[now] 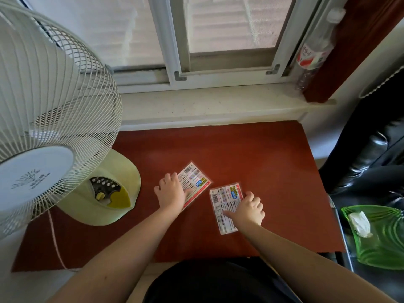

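Two flat printed packets with red borders lie side by side on the reddish-brown table [251, 154]. My left hand [171, 192] rests on the near-left part of the left packet [196, 182], thumb laid across its print and fingers curled over its left edge. My right hand [249, 209] lies on the right packet [225, 204], with the thumb pressing its middle and the fingers bent over its right edge. Both packets stay flat on the table top.
A white desk fan [43, 101] with a pale yellow base [105, 193] fills the left side. Behind the table runs the window sill [207, 106]; a plastic bottle [314, 51] stands at its right end. A green glass dish [380, 243] holding a crumpled tissue sits at the right.
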Motion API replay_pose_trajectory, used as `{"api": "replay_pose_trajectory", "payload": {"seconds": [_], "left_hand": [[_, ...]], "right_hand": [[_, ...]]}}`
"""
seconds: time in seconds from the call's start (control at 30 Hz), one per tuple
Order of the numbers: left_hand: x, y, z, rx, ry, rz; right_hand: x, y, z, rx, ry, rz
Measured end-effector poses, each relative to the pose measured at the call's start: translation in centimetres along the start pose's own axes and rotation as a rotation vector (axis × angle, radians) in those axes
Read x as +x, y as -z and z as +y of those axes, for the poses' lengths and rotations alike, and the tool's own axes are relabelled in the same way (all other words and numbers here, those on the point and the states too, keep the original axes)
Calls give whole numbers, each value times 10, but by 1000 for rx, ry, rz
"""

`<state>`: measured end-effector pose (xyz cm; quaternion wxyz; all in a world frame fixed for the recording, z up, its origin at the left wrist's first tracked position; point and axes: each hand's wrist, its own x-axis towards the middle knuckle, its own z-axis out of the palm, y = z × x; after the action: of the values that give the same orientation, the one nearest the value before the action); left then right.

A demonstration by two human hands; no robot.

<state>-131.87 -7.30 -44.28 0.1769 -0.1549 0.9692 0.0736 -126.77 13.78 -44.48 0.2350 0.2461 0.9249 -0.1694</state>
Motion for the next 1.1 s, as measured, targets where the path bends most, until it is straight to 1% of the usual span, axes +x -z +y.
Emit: {"api": "replay_pose_trajectory", "payload": {"seconds": [0.23, 0.4, 0.57, 0.8, 0.9, 1.0, 1.07, 1.1], "left_hand": [[19, 9, 7, 14, 102, -68], [26, 9, 7, 31, 121, -94], [25, 9, 8, 54, 82, -52], [16, 11, 9, 64, 23, -5], [13, 14, 4, 54, -5, -49], [9, 18, -3, -7, -25, -87], [5, 21, -8, -67, -36, -98], [3, 22, -11, -97, -48, -99]], "right_hand": [[5, 1, 0, -22, -16, -21], [4, 3, 2, 16, -27, -11], [3, 5, 3, 37, 18, -17], [2, 5, 2, 121, -24, -53], [3, 7, 5, 82, 5, -46], [5, 11, 6, 50, -3, -50], [5, 12, 7, 84, 13, -49], [6, 12, 8, 147, 29, -56]]}}
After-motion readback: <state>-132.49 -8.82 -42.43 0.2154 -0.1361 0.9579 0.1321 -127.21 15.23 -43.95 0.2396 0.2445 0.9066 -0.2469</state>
